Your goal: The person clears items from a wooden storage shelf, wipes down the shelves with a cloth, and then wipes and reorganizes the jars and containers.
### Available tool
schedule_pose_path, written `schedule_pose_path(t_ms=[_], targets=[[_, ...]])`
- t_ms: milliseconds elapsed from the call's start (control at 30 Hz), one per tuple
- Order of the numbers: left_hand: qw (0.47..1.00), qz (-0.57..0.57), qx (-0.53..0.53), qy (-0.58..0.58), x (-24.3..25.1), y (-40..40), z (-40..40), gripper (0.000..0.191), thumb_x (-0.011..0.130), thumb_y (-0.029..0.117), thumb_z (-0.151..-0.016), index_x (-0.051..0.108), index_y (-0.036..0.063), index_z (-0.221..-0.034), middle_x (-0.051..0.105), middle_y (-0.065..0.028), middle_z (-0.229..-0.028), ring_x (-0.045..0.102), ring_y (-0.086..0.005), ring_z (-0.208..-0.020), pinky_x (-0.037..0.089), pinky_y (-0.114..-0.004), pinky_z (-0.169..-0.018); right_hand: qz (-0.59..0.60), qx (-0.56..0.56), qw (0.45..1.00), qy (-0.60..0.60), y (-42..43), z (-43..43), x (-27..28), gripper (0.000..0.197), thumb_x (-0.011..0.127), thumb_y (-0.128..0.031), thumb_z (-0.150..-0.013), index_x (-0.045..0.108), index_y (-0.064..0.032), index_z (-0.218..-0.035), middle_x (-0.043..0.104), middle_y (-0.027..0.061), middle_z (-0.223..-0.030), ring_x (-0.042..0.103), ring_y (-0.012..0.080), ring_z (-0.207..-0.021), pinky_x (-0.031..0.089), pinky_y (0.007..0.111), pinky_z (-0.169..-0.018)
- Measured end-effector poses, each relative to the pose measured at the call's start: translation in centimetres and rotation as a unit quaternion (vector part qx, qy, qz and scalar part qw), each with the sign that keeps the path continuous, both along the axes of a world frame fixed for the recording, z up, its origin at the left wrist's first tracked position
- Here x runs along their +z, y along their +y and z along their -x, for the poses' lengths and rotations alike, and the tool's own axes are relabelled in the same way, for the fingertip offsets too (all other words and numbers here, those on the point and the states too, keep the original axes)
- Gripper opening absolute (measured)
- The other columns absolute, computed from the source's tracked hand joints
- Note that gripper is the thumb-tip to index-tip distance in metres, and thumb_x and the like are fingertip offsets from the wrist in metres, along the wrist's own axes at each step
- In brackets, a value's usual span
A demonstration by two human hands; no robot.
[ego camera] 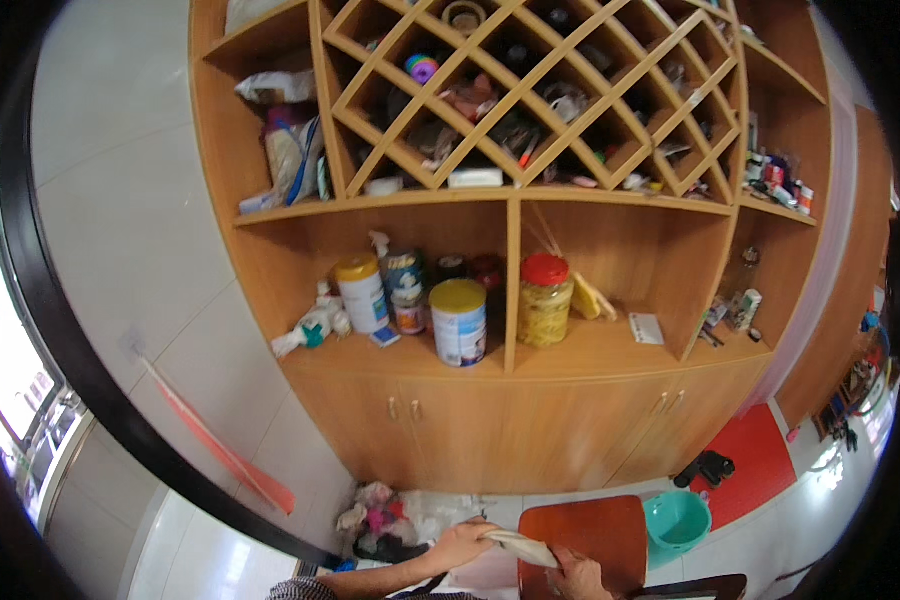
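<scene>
A pale, twisted cloth stretches between my two hands near the bottom of the view. My left hand grips its left end. Its right end is held in my right hand, which is partly cut off by the lower edge of the picture. Below the cloth and to the right is a reddish-brown wooden seat or small table top. A turquoise plastic bucket stands on the floor just beyond its right side.
A wooden cabinet with a diamond lattice rack rises ahead. Its shelf holds a white tin with a yellow lid and a red-lidded jar. Clothes lie heaped at its lower left. Dark shoes rest by a red mat.
</scene>
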State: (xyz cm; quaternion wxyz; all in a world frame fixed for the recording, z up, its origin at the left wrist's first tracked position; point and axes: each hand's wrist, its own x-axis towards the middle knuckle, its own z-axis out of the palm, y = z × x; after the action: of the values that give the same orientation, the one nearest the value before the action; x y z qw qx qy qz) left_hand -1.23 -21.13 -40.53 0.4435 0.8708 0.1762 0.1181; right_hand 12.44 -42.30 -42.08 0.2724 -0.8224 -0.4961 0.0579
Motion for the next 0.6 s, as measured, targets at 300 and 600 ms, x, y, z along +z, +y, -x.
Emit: schedule_pose_path(t_ms=[300,600], targets=[[0.985,0.132,0.109,-0.033,-3.3,2.3,-3.2,0.031,0.056,0.023,-0.078,0.058,0.0046,-0.103,0.062,-0.0151,-0.092,0.059,-0.0245,-0.087,0.046,-0.032,-0.077,-0.005,0.021,0.995,-0.097,-1.2,-2.4,-0.2,0.036,0.061,-0.035,-0.074,0.059,-0.0142,-0.104,0.062,0.0116,-0.090,0.059,0.0324,-0.083,0.050,0.041,-0.069],[0.890,0.304,0.285,-0.184,7.0,5.9,1.0,0.023,0.050,-0.004,-0.078,0.056,-0.0012,-0.100,0.060,-0.0048,-0.090,0.057,-0.0116,-0.079,0.046,-0.024,-0.072,-0.026,-0.049,0.998,-0.032,-0.4,-2.3,7.6,0.032,0.063,-0.019,-0.073,0.057,-0.0032,-0.100,0.058,0.0168,-0.091,0.055,0.0354,-0.080,0.046,0.041,-0.069]])
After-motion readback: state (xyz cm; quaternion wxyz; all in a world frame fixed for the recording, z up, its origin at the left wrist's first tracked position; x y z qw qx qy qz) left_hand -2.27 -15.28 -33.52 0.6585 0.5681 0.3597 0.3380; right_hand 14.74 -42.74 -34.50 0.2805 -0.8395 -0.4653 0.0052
